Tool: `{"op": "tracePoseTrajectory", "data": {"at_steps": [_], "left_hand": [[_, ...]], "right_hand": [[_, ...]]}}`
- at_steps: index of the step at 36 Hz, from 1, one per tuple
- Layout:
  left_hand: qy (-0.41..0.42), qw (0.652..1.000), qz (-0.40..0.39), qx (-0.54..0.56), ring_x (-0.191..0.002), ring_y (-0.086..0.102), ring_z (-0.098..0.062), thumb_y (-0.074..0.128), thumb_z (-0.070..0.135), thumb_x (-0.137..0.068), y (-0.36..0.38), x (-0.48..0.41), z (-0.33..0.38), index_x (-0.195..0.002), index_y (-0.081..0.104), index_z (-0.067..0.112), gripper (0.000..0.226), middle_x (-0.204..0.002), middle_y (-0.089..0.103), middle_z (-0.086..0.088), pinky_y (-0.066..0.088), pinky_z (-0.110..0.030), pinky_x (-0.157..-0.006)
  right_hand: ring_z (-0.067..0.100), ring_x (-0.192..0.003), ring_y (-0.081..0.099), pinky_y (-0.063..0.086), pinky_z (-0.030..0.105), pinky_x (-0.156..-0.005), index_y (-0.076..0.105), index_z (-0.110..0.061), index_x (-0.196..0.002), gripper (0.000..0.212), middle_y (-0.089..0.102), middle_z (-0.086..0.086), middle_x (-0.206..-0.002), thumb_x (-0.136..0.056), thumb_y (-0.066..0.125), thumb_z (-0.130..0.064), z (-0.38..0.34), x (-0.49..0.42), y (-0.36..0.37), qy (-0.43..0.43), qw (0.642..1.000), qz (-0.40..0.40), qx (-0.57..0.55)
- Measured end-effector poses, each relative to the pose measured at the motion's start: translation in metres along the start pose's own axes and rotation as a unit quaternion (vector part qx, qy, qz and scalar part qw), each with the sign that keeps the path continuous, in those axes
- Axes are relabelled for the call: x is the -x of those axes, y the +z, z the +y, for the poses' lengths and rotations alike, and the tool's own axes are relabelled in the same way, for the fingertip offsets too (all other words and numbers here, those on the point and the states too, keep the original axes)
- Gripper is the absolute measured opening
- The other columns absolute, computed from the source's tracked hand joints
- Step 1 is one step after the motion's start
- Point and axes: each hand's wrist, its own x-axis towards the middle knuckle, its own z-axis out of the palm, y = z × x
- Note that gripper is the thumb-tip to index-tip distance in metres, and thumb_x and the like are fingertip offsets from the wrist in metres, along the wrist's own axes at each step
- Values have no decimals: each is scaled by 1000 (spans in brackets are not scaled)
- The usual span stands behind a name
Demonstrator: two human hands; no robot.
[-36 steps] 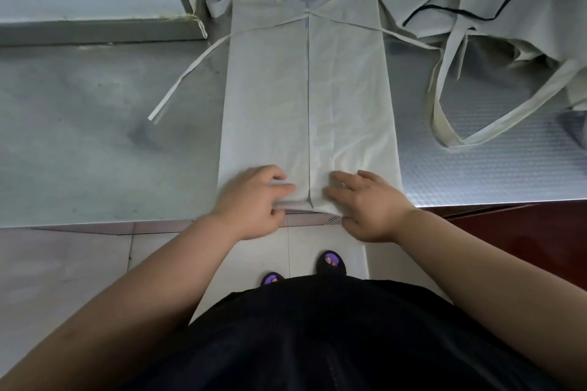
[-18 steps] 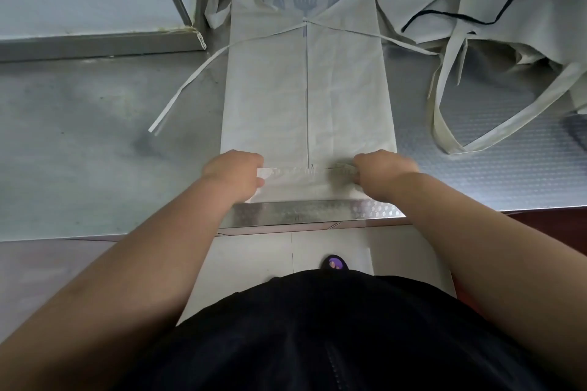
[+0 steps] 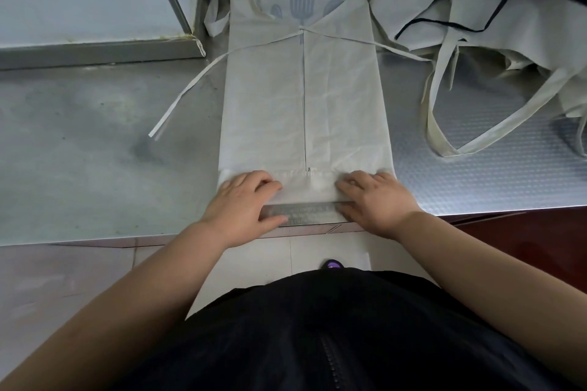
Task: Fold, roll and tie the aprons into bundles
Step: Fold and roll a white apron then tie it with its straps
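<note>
A cream apron lies folded lengthwise into a long strip on the steel counter, both side flaps meeting at a centre seam. Blue utensil prints show at its far end. Its near end is turned over into a first narrow fold. My left hand presses flat on the left of that fold, and my right hand presses flat on the right of it. One waist tie trails out to the left, another to the right.
A heap of other cream aprons with long straps lies at the back right on the patterned part of the counter. A pale wall panel with a metal frame stands at the back left. The counter's front edge runs just under my hands.
The apron's near end, which hung at the counter's edge, was lifted and turned over away from me. My hands went from gripping the hem to pressing flat on the new fold.
</note>
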Motion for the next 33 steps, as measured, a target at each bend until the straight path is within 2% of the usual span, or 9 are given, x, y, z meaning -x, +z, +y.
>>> {"op": "tracePoseTrajectory", "data": {"at_steps": [3,7,12,14,18,23,27,30,33], "left_hand": [[-8,1000,4,-11,-125,37,-16,59,63,-78,-3,-4,2,-134,45,30,66,-132,39,9,24,-30,-105],[-26,999,26,-32,-120,42,-17,51,57,-77,-10,-11,-4,-128,52,30,57,-126,48,8,21,-30,-101],[-60,998,-1,-36,-111,52,-21,43,15,-89,-26,-28,-15,-119,60,28,36,-122,58,5,31,-28,-94],[-84,996,-18,-1,-102,56,-25,43,16,-92,-36,-36,-22,-112,63,28,30,-113,63,2,42,-30,-86],[-149,979,-44,132,-87,57,-23,52,21,-92,-53,-45,-38,-94,65,17,13,-92,65,-4,41,-27,-67],[-261,917,40,298,-59,45,-18,62,20,-89,-45,-43,-48,-88,62,16,4,-70,54,-2,31,-24,-50],[-349,887,134,272,-77,52,-20,67,30,-85,-32,-46,-42,-95,60,18,17,-84,59,0,34,-28,-59],[-387,873,186,231,-87,57,-26,66,33,-85,-24,-47,-34,-100,58,10,29,-96,65,-8,36,-28,-67],[-394,876,203,191,-99,58,-35,59,34,-90,-19,-48,-32,-110,54,7,34,-105,65,-15,40,-34,-71]], "right_hand": [[31,-57,63,49,39,-65,68,-10,-90,36,66,9,-82,-87,37,-27,0,-6,0,5,998,64,0],[32,-96,57,35,33,-78,53,-14,-116,27,57,5,-112,-98,34,-21,-3,-11,-17,49,998,24,-5],[30,-105,55,42,34,-84,46,-25,-127,43,51,-1,-121,-93,41,-51,9,-18,-28,65,996,-53,-37],[30,-106,54,41,31,-78,46,-27,-128,39,52,0,-120,-91,48,-40,15,-22,-32,64,995,-78,-11],[31,-92,54,37,31,-68,47,-22,-92,8,55,7,-95,-96,42,-27,28,-35,-42,125,983,-47,-129],[26,-82,52,36,29,-66,52,-14,-93,18,54,6,-87,-96,49,-32,42,-44,-53,198,959,-41,-197],[26,-80,56,42,29,-66,55,-14,-106,19,60,9,-97,-90,57,-25,44,-49,-47,307,912,1,-270],[31,-94,58,48,34,-76,43,-11,-125,40,59,12,-108,-88,56,-19,38,-49,-43,350,893,18,-282],[30,-86,53,48,38,-72,30,-11,-132,48,57,13,-100,-87,48,-7,34,-47,-39,363,885,46,-288]]}}
